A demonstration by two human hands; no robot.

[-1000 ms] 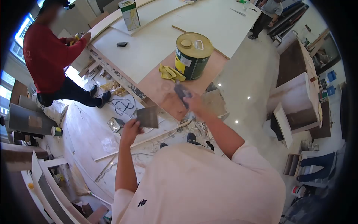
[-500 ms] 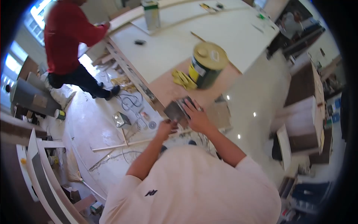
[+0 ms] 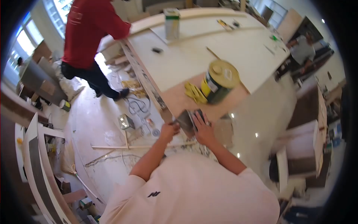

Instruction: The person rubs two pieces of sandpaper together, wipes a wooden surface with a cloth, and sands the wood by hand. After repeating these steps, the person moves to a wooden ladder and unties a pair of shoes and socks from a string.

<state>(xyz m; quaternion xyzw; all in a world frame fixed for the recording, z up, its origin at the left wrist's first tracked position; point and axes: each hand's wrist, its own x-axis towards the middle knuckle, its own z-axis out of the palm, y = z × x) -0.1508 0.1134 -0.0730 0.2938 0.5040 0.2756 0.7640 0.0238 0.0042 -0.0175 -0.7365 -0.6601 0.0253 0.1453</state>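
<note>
A dark, box-shaped metal tin (image 3: 184, 120) is in front of me at the near corner of the table. Over its right side lies my right hand (image 3: 203, 129), fingers across the top and gripping it. My left hand (image 3: 170, 131) is closed at the tin's left corner; a small dark piece shows at its fingertips, too blurred to name. Just beyond the tin stands a large round can (image 3: 220, 80) with a yellowish lid. A pair of yellow gloves (image 3: 195, 93) lies against the can's left side.
The table (image 3: 149, 71) carries a tall rectangular can (image 3: 172, 24), a small black object (image 3: 157, 50) and a thin stick (image 3: 213, 52). A person in a red top (image 3: 87, 35) stands at its left side. On the floor are a square tin (image 3: 126, 122), cords and wood strips (image 3: 138, 147).
My view has shifted, so the table and cans appear farther right and lower. My left hand has moved from the tin's lower edge up to its left corner; my right hand stays on the tin.
</note>
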